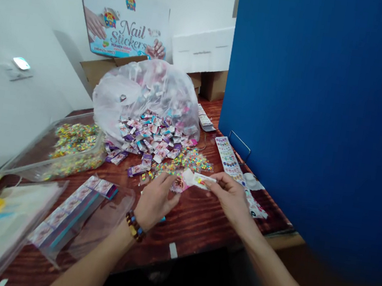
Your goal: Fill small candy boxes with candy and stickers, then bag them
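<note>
The person's forearms (100,258) reach from the near side over the dark wood-grain table (203,230). The left hand (155,199) grips a small printed carton (178,185) at its fingertips; the right hand (231,198) pinches a white card (198,181) with a yellow patch. Both pieces sit between the hands, close together; whether they overlap is unclear. Good handling likely calls for a still left hand, the pieces' edges kept in line, and a light pinch so thin card does not crease. Staying clear of the multicoloured sachets (196,161) and heaped cartons (162,146) just beyond should prevent snags.
</note>
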Demonstrator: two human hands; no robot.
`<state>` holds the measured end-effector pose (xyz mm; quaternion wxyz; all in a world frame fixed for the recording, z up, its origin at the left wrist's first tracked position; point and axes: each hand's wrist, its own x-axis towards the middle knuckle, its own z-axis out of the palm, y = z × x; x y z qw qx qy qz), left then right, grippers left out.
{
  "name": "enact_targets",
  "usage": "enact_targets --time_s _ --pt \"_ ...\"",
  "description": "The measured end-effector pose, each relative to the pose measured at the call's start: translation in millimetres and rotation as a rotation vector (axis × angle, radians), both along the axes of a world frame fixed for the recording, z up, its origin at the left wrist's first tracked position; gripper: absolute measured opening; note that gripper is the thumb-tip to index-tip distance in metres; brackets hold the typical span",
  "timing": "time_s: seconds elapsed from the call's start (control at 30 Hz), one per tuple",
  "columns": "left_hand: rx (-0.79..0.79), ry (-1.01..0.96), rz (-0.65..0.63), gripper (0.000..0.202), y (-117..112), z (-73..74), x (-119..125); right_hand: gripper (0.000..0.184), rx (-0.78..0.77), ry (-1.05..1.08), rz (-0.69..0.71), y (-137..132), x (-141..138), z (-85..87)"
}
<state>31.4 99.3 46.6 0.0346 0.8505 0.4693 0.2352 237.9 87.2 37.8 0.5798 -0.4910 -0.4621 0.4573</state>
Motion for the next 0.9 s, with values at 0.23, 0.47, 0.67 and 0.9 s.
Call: enact_targets --time_s 0.23,0.47,0.67,0.9 --pt "0.027 0.012 0.154 0.034 -64 -13.3 -18 0.022 -0.010 -0.451 0.213 -15 -22 3.9" --pt "-0.020 0.236 0.121 0.028 -84 -7.7 -15 0.017 -0.088 -0.970 0.363 -21 -26 29.0" --pt "-0.025 0.314 0.077 0.026 -89 -8.0 -15 0.015 -0.063 -1.164 0.416 -27 -37 38.0" --pt "-0.029 0.329 0.112 0.026 -91 -12.5 -17 0.016 -0.004 -1.307 0.332 -35 -46 33.9"
